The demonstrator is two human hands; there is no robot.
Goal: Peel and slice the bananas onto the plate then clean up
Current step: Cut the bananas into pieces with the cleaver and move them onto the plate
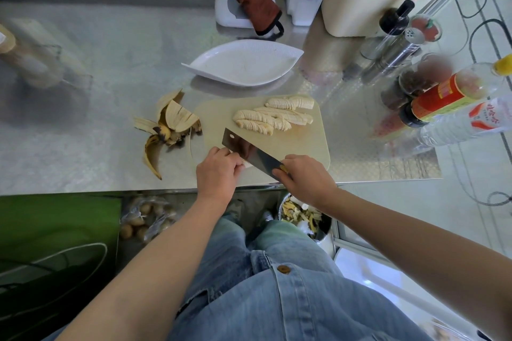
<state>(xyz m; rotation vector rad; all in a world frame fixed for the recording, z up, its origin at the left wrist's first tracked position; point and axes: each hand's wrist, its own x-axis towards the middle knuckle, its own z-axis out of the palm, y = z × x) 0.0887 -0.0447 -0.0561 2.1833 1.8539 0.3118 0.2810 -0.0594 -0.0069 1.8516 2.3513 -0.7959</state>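
On board (313, 144) near-left corner, head view: left hand (217, 171) curls onto banana stub (247, 165), mostly hidden, steadying it against knife (249, 151). Right hand (304, 178) grips handle. Slices (274, 116) fanned far side, not yet on plate (243, 65) beyond. Peels (169, 127) left; bottles (443, 97) crowd right.

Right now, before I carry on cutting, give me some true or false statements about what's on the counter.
The plate already holds banana slices. False: it holds none; the slices lie on the cutting board.
The right hand grips the knife. True.
The peels lie left of the board. True.
The left hand rests on the plate. False: it holds a banana piece at the blade.
The brown cloth covers the board. False: it lies behind the plate.
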